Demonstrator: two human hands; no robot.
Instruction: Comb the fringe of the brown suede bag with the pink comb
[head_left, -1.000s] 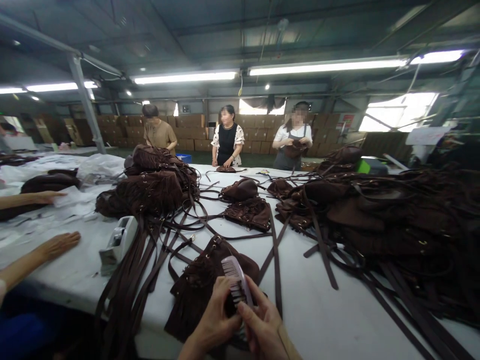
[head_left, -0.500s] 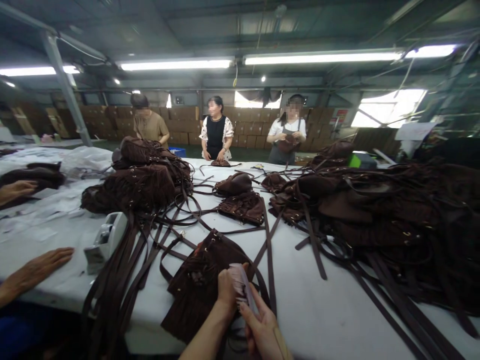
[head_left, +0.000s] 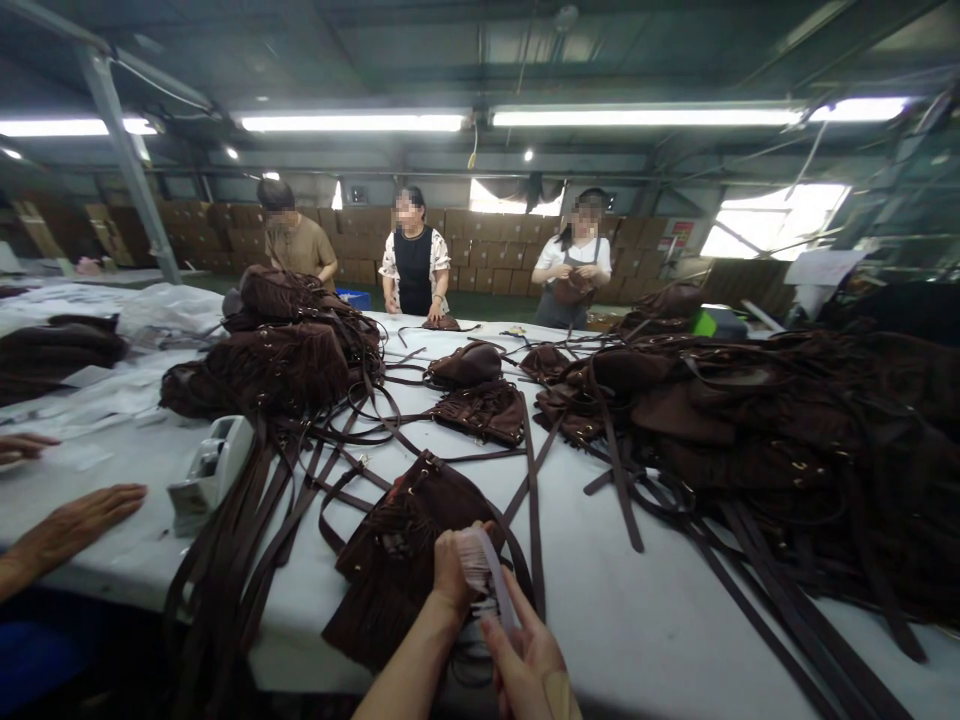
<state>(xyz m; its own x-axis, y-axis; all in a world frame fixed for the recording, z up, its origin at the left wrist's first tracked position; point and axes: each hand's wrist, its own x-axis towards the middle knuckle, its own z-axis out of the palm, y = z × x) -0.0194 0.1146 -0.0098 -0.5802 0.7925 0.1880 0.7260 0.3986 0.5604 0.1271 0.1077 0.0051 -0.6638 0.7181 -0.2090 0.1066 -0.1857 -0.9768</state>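
Note:
Low in the middle of the head view, my left hand (head_left: 451, 578) is closed around one end of a pale, translucent bundle of thin strands (head_left: 480, 562), which looks like plastic tag fasteners. My right hand (head_left: 526, 655) pinches its lower end between thumb and fingers. Just beyond and to the left lies a dark brown fringed handbag (head_left: 405, 545) with metal eyelets and a strap. My left wrist covers part of that bag. Further back rests another brown fringed bag (head_left: 484, 412).
A grey-white tape dispenser (head_left: 214, 475) stands on the white table (head_left: 622, 610). Brown bags are heaped at left (head_left: 274, 365) and right (head_left: 787, 430), straps trailing over the front edge. A co-worker's hand (head_left: 90, 520) lies at far left. Three people stand across the table.
My hands keep hold of the bundle, its pale edge turned a little more upright. The co-worker's upper hand at left has drawn back toward the frame edge. The middle person across has shifted left.

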